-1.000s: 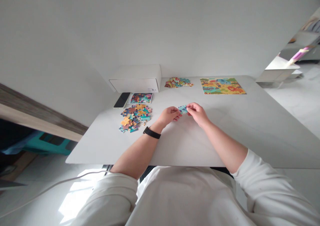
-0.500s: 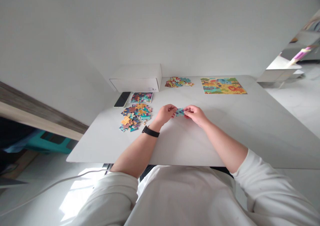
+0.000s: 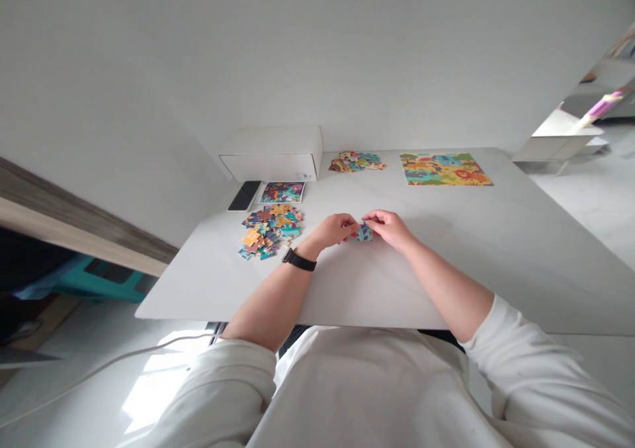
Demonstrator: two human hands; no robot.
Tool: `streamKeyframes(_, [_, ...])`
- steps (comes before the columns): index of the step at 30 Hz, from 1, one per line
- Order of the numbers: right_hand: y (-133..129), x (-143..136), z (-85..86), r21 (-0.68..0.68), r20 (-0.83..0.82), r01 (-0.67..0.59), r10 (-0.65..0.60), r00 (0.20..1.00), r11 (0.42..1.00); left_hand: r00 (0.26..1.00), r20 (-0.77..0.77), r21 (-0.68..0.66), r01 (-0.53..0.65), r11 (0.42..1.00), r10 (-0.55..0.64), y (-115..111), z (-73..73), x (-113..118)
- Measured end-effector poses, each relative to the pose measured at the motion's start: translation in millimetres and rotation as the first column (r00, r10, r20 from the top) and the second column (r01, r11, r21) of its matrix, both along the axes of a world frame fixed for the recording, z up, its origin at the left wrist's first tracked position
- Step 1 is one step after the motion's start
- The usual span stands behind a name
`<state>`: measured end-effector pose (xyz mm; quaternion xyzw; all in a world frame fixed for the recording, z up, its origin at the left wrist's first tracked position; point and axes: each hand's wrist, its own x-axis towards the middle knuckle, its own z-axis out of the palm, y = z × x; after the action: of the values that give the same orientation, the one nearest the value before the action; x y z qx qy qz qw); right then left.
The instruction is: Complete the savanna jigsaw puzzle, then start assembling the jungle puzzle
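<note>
Head view, and nearest the body a black wristwatch (image 3: 300, 260) sits on the left wrist, over the pale bench (image 3: 367, 289). Just beyond it, the hands come close together but do not clasp: the left hand (image 3: 333, 229) pinches at the left side, the right hand (image 3: 391, 228) at the upper right, both closed on a blue jigsaw piece (image 3: 364, 232). So there it is, right between the fingertips, partly covered; one piece or several joined, I cannot tell, nor whether it touches the bench.

It looks like thin card: light, fairly stiff, not very slippery, its knobs likely to bend or fray if forced. Thumb and forefinger on opposite edges should suit it, clear of the tabs, with gentle pressure.

Off to the left, well apart from the piece, lies a heap of jigsaw pieces (image 3: 270, 229). Farther back come a phone (image 3: 244, 196) and a colourful picture card (image 3: 282, 192), then a white box (image 3: 270, 167); a second heap (image 3: 356, 163) and an animal picture (image 3: 444, 169) lie towards the wall.
</note>
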<state>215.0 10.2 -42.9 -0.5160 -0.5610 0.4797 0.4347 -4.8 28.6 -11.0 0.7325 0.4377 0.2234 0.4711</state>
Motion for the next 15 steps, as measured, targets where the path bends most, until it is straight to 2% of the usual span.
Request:
streamKeyframes(5, [-3,0,4.3,0.026,0.001,-0.020,0.020,1.000,0.999,0.998,0.063,-0.072,0.003,0.997,0.001,1,-3.0,2])
streamKeyframes(11, [-2,4,7.6,0.049,0.019,0.013,-0.014,1.000,0.999,0.985,0.136,-0.206,-0.077,0.975,0.107,-1,-1.6,6])
streamKeyframes(15, [2,15,13.7,0.052,0.075,-0.024,0.020,0.997,0.998,0.984,0.149,-0.289,-0.050,0.956,0.096,-1,-1.4,8])
